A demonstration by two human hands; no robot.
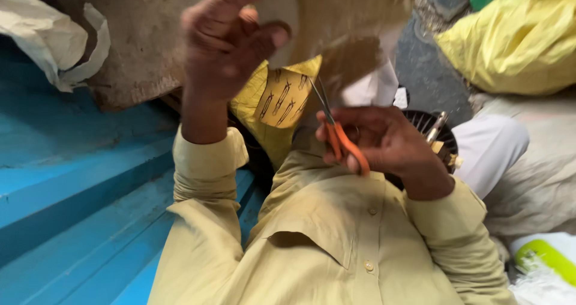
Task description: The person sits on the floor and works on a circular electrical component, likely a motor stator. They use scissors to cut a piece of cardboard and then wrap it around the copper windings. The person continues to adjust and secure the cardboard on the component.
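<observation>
Your pale yellow-green shirt (336, 233) fills the bottom of the view, its sleeves running up to both hands; your left hand (225, 41) is raised high, fingers and thumb pinched on the edge of a tan cardboard piece (342, 11), which is blurred and tilted toward you; your right hand (387, 140) sits lower, fingers clenched through the orange handles of the scissors (342, 140), whose blades point up to the card's lower edge; whether they bite into it you cannot tell. A yellow printed cloth (282, 98) lies just behind the scissors; a black ribbed round object (429, 125) shows beside your right wrist; blue painted steps (72, 179) run along your left; a yellow bag (516, 41) rests at upper right.
</observation>
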